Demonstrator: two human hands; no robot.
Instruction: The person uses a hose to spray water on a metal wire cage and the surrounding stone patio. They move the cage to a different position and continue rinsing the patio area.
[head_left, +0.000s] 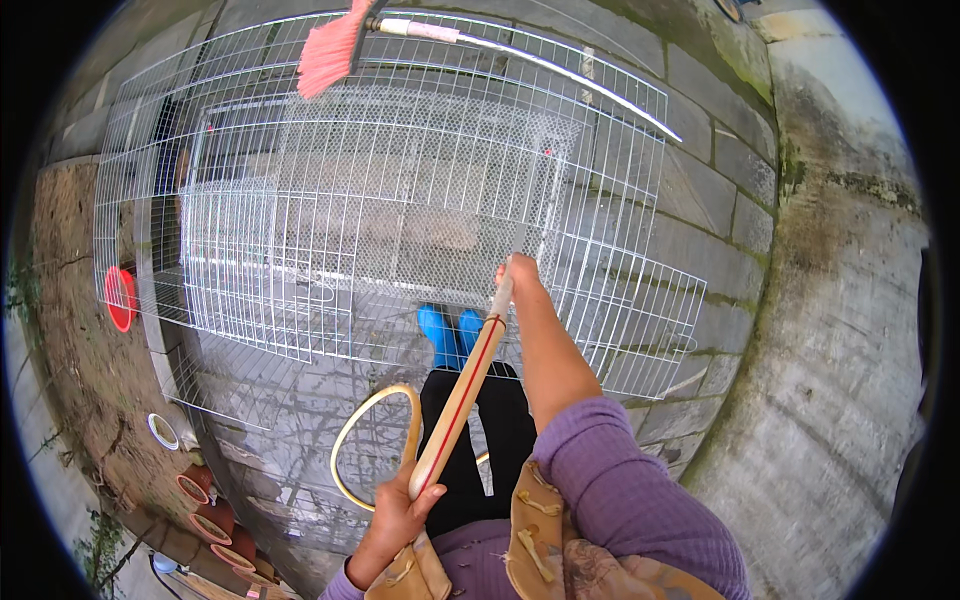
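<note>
My left hand (403, 510) grips a cream hose (459, 405) with a red stripe, low in front of my body. Farther up the hose, at its front end, my right hand (519, 274) is closed around it. What seems to be water runs forward from that end. Below and ahead of my hands is a large wire cage (420, 196) with plastic mesh panels inside. A loop of the hose hangs left of my legs. A broom with pink bristles (330, 56) and a pale handle (562, 71) lies across the cage's far side.
My blue boots (442, 334) stand at the cage's near edge on wet paving. At left are a soil bed with a stone edge, a red basin (121, 298), a white ring-shaped thing (163, 431) and several terracotta pots (211, 527). A stained concrete strip (817, 360) runs along the right.
</note>
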